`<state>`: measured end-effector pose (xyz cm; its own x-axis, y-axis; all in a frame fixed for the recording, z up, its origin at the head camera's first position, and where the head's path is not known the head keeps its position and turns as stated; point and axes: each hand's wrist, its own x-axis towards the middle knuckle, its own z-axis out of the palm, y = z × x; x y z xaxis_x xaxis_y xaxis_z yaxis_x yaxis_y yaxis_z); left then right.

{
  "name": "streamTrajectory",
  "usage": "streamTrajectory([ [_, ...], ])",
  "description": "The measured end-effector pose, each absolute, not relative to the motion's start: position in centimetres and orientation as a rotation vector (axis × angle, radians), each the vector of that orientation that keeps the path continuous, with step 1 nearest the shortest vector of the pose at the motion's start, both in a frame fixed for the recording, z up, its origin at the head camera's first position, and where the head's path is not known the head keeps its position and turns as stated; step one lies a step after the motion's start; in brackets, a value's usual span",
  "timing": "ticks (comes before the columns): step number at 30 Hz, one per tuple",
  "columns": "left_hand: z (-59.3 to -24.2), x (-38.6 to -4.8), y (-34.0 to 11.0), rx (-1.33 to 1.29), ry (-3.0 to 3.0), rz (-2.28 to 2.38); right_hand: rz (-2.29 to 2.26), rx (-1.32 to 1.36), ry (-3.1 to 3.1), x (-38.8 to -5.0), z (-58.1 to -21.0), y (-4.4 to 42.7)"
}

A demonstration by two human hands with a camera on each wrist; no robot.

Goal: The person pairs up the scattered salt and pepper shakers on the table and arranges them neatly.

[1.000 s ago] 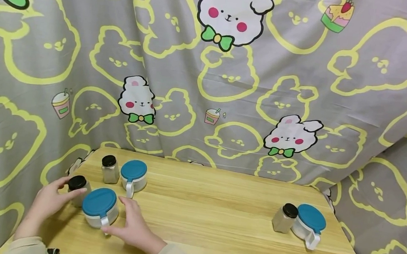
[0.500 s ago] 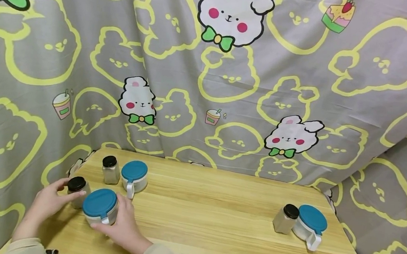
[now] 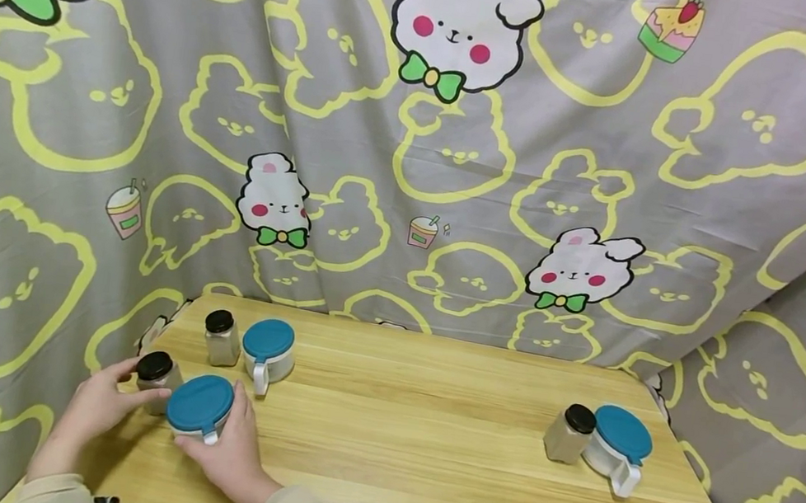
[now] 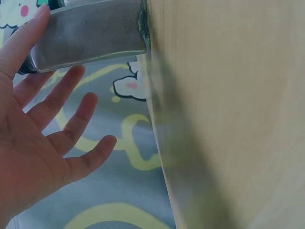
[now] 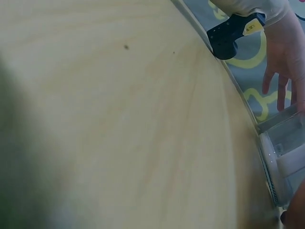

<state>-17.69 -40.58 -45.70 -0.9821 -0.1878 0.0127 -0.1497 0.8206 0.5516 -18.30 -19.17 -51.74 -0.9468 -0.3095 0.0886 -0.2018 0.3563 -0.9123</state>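
Note:
At the table's left side, my left hand [image 3: 97, 406] holds a square spice jar [image 3: 156, 369] with a black lid between thumb and index finger. In the left wrist view the thumb lies across the clear jar [image 4: 95, 36] near its lid, while the lower fingers spread away from it. My right hand [image 3: 233, 449] grips a round seasoning pot [image 3: 200, 404] with a blue lid, fingers along its right side and thumb in front by the white handle. Only part of this pot [image 5: 281, 157] shows at the right edge of the right wrist view. Both containers stand upright, close together.
Behind them stand another black-lidded jar [image 3: 221, 339] and another blue-lidded pot [image 3: 270, 344]. A similar jar [image 3: 568, 436] and pot [image 3: 618, 442] stand together at the right. The wooden table [image 3: 427, 429] meets a patterned curtain [image 3: 359, 114] at back and sides.
My right hand has moved left and closed in around the blue-lidded pot, its thumb passing in front of the handle. The left hand stays at the black-lidded jar.

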Motion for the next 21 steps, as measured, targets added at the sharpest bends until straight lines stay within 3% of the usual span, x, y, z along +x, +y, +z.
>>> streamTrajectory([
  [21,-45.89,-17.23,-41.3,0.263,-2.874,-0.799,-1.656,-0.384,2.624,-18.01,-51.52,-19.71],
])
